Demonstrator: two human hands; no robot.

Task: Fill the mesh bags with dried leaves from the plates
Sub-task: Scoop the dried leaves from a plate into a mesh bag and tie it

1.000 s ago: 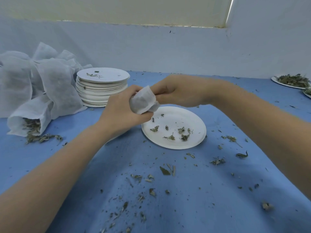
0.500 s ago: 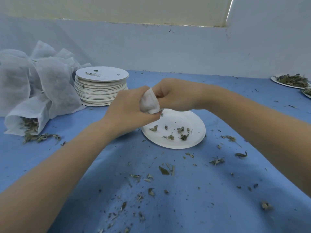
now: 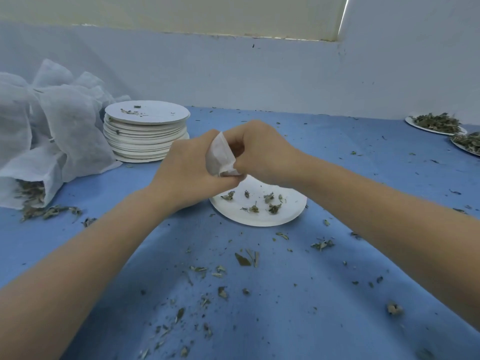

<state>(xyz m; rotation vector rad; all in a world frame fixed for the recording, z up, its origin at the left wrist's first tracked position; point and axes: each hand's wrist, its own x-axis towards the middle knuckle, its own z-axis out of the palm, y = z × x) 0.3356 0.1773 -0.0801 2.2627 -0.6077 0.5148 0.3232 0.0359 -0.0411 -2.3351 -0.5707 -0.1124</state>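
A small white mesh bag is bunched between both my hands above the blue table. My left hand wraps the bag from the left; my right hand pinches its right side. Most of the bag is hidden in the fists. Just below them lies a white paper plate with a few dried leaf scraps on it. At the left, a heap of white mesh bags leans on the wall; one open bag lies on its side and spills leaves.
A stack of white plates stands at the back left beside the bags. Two plates heaped with dried leaves sit at the far right edge. Leaf crumbs are scattered over the blue cloth in front of me. A white wall closes the back.
Both hands have shifted a little right and down over the plate while squeezing the bag. Less of the bag shows, now a narrow upright fold between the fists.
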